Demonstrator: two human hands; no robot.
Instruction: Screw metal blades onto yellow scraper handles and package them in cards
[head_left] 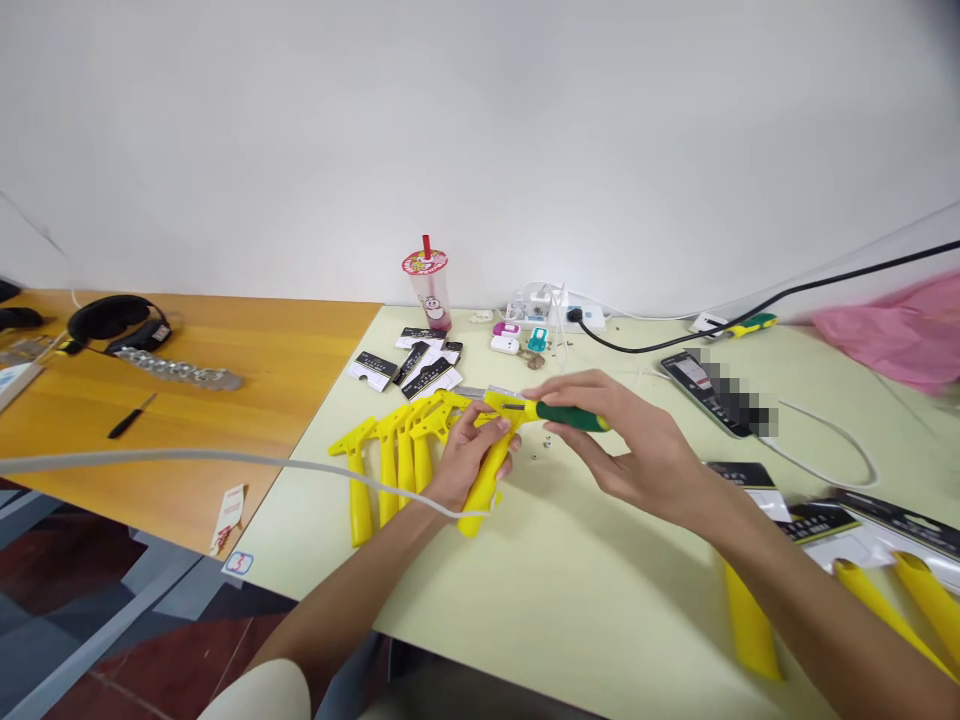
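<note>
My left hand [466, 458] is wrapped round a yellow T-shaped scraper [478, 500], its head tilted up and its handle pointing down toward me. A clear or metal strip shows along the head's top edge. In my right hand [637, 455] is a screwdriver [571, 414] with a green and yellow handle, gripped between thumb and fingers. Its shaft points left and its tip meets the scraper's head. Several more yellow scraper handles [387, 470] lie side by side left of my left hand. A few small nuts or screws [547, 441] are scattered just behind the screwdriver.
Black and white packaging cards [430, 378] lie behind the handles, near a lidded drink cup [433, 295]. A power strip [540, 308], black cable [675, 345] and phone [701, 390] are at the back. Packaged yellow tools [889, 600] lie at right. A white cable [225, 455] crosses in front.
</note>
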